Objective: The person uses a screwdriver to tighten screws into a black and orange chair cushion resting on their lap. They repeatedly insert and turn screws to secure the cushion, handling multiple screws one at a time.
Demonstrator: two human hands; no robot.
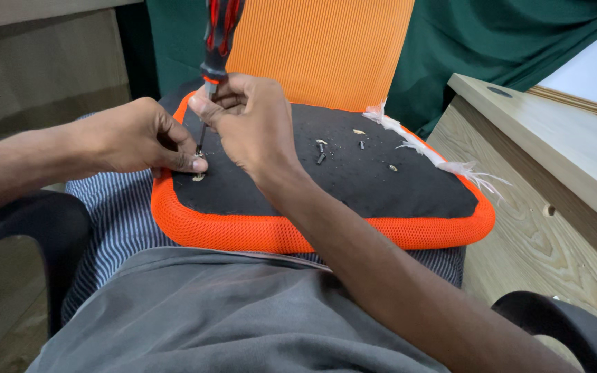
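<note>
Red-black screwdriver [220,31], orange-edged black seat [381,173]

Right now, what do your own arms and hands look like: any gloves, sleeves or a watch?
Both are bare: the left hand and right hand wear no gloves, rings or watch that I can see. Both forearms show uncovered, with no sleeve reaching into view. Below them, a grey shirt covers the torso.

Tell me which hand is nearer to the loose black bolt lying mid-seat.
Right. The right hand, gripping the screwdriver, sits just left of the loose black bolt on the seat base. The left hand is farther left, beyond the screwdriver tip.
</note>
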